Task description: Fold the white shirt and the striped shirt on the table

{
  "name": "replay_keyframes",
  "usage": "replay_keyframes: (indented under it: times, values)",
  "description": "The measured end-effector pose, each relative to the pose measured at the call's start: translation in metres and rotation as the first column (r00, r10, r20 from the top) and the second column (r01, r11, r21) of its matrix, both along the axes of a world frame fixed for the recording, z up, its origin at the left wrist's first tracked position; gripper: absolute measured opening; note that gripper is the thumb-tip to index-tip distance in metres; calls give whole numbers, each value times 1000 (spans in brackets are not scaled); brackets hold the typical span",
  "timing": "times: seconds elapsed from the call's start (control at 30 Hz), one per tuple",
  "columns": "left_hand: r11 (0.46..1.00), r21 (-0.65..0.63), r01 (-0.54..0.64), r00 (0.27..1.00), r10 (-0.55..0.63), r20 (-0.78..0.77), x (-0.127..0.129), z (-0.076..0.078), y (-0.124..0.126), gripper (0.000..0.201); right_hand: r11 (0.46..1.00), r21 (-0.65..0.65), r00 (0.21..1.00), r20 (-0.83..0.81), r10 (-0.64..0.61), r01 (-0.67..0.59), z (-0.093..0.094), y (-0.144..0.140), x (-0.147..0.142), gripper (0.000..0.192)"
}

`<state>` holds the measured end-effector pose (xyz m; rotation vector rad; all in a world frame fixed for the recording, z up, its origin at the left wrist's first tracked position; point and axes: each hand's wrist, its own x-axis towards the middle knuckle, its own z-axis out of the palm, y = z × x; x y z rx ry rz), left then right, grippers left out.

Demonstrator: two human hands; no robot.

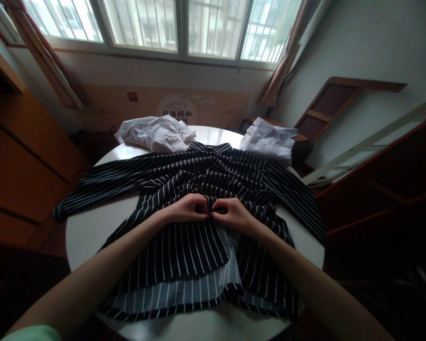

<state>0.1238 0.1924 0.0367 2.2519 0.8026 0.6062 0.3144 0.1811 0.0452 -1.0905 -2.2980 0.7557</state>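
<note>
A black shirt with white stripes [188, 251] lies spread over the round white table, collar toward the window and sleeves out to both sides. Around the middle of its front, my left hand [190, 208] pinches one edge of the fabric. Close against it, my right hand [232, 213] is closed on the opposite front edge, the fingertips of both hands nearly touching. Any button between the fingers is too small to make out. Below my hands the front panels part, and the grey inner side of the back shows at the hem.
A crumpled white cloth [156, 134] lies at the table's far left, and a folded white garment [269, 139] at its far right. The white table [81, 241] has a curved edge. Behind it stand a printed cardboard panel [128, 106] and a wooden chair [326, 111].
</note>
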Motion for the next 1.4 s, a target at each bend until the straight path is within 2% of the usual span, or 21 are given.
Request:
replay_keyframes:
  times: [0.23,0.7,0.93,1.17,1.4]
  values:
    - [1000,-4,-29,1000,29,-9,1,1,-1,7,1000,4,1000,-7,11,-11,-1,1,0,10]
    - [1000,10,-14,1000,14,-9,0,0,0,7,999,12,999,-17,35,-35,-1,0,1,10]
    - [1000,12,-25,1000,25,-9,1,3,-2,9,999,-7,999,-9,44,-45,3,-2,0,9]
    - [1000,-14,-27,1000,27,-10,1,3,-2,4,1000,-28,998,57,3,-1,4,2,-2,31]
    - [1000,-5,-22,1000,22,-6,1,1,-1,4,999,-49,1000,18,20,-19,5,-1,-1,14]
